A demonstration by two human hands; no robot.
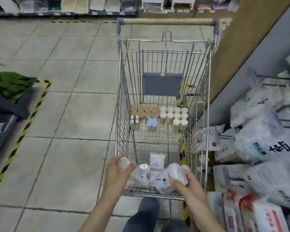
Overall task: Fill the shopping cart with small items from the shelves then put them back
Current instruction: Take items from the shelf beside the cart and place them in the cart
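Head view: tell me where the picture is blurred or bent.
Head view: motion blur smears the bags at right and the packet in the left hand; the right hand and its bag are soft too; the wide lens bows the cart sides and floor tiles; light is flat, with no glare.

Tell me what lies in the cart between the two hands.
Head view: between the left hand and right hand, in the cart, lie a clear packet and flat white packets.

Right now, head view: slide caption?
Both hands, left hand and right hand, hold small white packets over a shopping cart beside stocked shelves.
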